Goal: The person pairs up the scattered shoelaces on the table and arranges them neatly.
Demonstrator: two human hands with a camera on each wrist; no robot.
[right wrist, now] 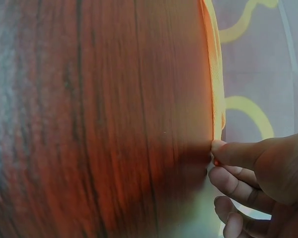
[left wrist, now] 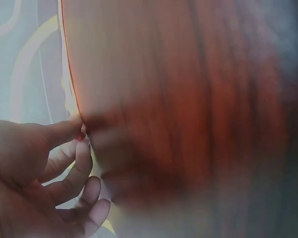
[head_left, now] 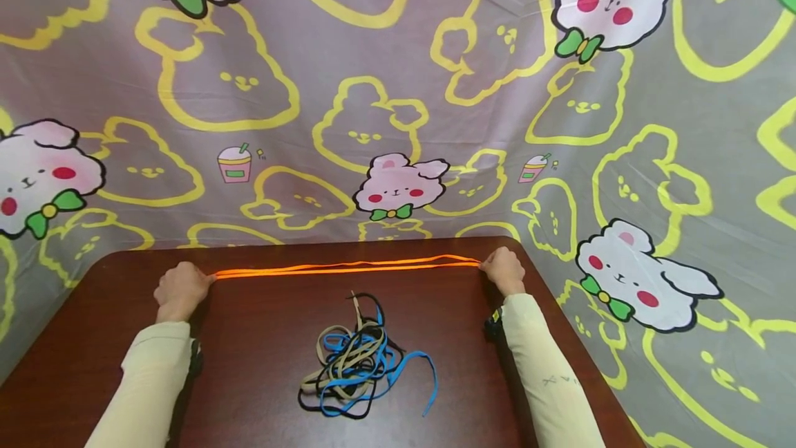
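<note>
An orange shoelace (head_left: pixel 348 268) lies doubled in two near-parallel strands across the far part of the table. My left hand (head_left: pixel 182 290) pinches its left end between thumb and fingertips. At the other end my right hand (head_left: pixel 504 271) pinches the lace in the same manner. The strands run nearly straight, with a small gap between them toward the right. In the right wrist view the orange lace (right wrist: pixel 214 74) passes up from the thumb of the right hand (right wrist: pixel 253 173). The left wrist view shows the left hand (left wrist: pixel 49 168) with thumb and index finger together at the lace.
A tangled pile of blue, black and tan shoelaces (head_left: pixel 354 365) lies on the brown wooden table (head_left: pixel 249 365), nearer to me than the orange lace. One blue strand loops out to the right. Cartoon-printed cloth (head_left: pixel 472 116) hangs behind and beside the table.
</note>
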